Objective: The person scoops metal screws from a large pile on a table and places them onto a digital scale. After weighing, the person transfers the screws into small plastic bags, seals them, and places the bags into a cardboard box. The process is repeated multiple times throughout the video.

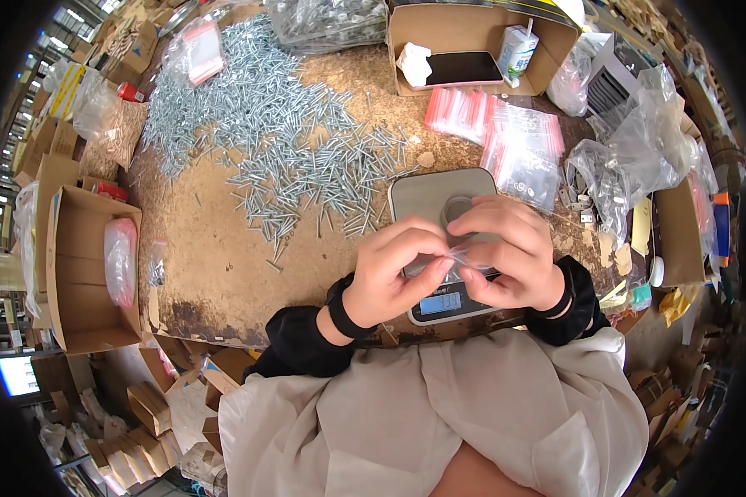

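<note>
My left hand (402,269) and my right hand (510,253) meet above a digital scale (423,195). Fingertips of both pinch a small clear plastic bag (461,253), mostly hidden by the fingers; what it contains I cannot make out. Partly behind my right fingers, a small round dish (456,207) rests on the scale's plate. The scale's lit display (441,304) shows below my hands. Beyond my left hand spreads a big heap of silvery screws (298,157). Past my right hand lie flat zip bags (522,153) with red edges.
An open carton (402,50) at the back holds a phone (464,69), a drink carton (518,54) and a crumpled tissue. Another open box (91,323) stands at the left edge of the worktable (215,273). Loose clear plastic (613,174) and small metal parts are piled right.
</note>
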The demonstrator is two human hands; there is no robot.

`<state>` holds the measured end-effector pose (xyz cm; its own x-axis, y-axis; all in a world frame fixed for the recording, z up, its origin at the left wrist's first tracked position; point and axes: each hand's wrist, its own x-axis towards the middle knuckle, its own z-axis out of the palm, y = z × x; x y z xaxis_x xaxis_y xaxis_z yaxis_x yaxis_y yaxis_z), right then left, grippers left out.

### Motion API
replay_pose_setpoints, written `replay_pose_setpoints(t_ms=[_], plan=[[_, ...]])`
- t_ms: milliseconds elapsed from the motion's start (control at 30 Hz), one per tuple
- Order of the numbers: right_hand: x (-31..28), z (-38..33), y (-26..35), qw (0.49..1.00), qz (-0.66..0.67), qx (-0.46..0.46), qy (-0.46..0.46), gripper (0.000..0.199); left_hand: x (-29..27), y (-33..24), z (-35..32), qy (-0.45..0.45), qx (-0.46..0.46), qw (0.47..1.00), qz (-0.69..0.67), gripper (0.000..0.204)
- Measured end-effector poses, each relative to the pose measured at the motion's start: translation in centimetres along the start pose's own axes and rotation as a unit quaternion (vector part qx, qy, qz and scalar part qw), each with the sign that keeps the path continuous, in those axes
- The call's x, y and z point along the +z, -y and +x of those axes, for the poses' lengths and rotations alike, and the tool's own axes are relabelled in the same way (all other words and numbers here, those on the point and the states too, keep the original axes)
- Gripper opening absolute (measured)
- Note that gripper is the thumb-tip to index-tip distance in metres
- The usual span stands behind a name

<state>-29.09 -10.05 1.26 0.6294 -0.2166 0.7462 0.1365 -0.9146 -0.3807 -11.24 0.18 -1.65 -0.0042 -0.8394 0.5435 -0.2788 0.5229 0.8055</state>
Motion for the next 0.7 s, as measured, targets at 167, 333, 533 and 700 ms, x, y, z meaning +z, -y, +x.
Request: replay_pose_setpoints(t_ms=[167,333,533,700], plan=[[0.40,-0.38,0.17,0.995,0.064,0.071,0.033,0.015,-0.09,0.10,-0.24,0.028,0.031,0.998,0.047,0.006],[0.43,-0.57,0.48,0.985,0.122,0.100,0.064,0.016,0.12,0.96,0.30,0.015,0.117,0.992,0.046,0.008],[0.62,-0.90,0.72,0.976,0.168,0.135,0.042,0.018,0.24,0.80,0.47,0.024,0.114,0.993,0.029,0.008],[0.36,-0.76,0.58,0.976,0.172,0.116,0.059,0.015,0.38,0.75,0.30,0.023,0.114,0.993,0.016,0.011]])
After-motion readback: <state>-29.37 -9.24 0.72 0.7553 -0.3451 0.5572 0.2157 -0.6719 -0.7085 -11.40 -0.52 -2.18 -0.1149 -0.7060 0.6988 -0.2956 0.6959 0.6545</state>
